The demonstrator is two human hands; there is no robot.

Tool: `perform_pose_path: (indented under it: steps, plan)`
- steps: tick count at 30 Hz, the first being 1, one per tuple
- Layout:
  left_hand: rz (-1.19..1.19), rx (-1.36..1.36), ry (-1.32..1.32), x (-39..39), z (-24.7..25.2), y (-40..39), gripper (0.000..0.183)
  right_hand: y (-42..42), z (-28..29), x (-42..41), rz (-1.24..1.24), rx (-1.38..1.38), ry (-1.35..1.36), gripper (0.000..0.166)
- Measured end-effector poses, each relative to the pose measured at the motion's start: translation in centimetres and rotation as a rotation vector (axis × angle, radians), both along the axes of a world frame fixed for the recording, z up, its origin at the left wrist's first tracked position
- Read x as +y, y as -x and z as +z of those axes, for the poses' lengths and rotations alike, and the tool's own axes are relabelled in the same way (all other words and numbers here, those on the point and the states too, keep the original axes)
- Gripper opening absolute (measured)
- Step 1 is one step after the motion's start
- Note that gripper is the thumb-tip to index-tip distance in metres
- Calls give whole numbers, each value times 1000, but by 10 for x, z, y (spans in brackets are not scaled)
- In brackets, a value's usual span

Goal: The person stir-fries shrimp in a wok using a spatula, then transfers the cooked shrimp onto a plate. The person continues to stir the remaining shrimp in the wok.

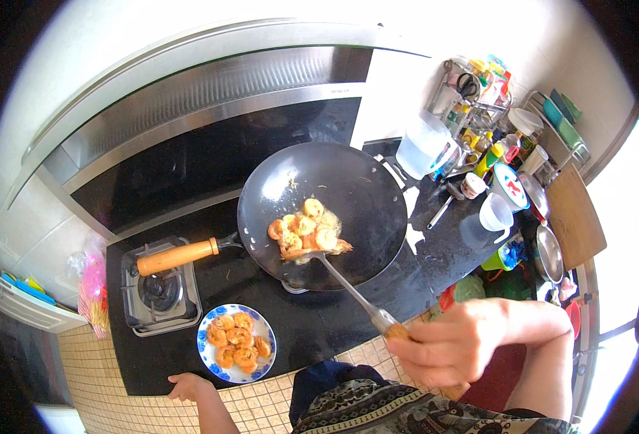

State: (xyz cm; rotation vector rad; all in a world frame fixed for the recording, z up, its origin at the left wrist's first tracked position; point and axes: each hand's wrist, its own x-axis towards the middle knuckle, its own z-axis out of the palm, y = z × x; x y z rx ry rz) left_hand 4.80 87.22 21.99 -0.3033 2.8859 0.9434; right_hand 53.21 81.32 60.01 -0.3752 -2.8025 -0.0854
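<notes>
My right hand (444, 344) grips the wooden handle of a metal spatula (352, 290), whose blade is down in a black wok (357, 179). Battered or fried shrimp (311, 225) lie heaped at the blade in the wok's lower middle, with some oil around them. The wok's wooden handle (178, 256) points left. Near the counter's front edge stands a white plate with a blue floral rim (206, 355), holding several browned fried shrimp (239, 337). My left hand (188, 386) is at the counter edge just left of the plate, fingers apart, holding nothing.
A second gas burner (159, 295) lies under the wok's handle. To the right on the black counter (319, 325) are a plastic pitcher (422, 146), a metal-handled tool (441, 210), a jar (472, 185), a plastic measuring cup (496, 211) and a crowded seasoning rack (474, 103). A range hood (216, 125) stands behind.
</notes>
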Motion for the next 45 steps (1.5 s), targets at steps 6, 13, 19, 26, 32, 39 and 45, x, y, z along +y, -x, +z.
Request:
perform_pose_path:
  steps: [6, 13, 19, 26, 32, 39, 45]
  plan:
    - [-14, -8, 14, -1, 4, -2, 68, -16, -32, 48, -173, 4, -48, 25]
    - [-5, 1, -9, -1, 3, -1, 64, -57, 15, 52, -949, 671, 69, 15]
    - [-35, 32, -62, -5, 9, -5, 62, -88, -12, 109, -1224, 1168, 318, 14]
    - [-38, 10, -47, -4, 11, -6, 63, -68, -41, 83, -913, 981, 281, 23]
    - [-34, 19, -54, -3, 12, -9, 63, -78, 10, 64, -1039, 848, 184, 21]
    - [-22, 59, -67, -3, 7, -7, 63, -127, -19, 109, -1176, 1177, 338, 14]
    - [-29, 2, -89, -4, 12, -9, 65, -121, -124, 128, -973, 1734, 699, 16]
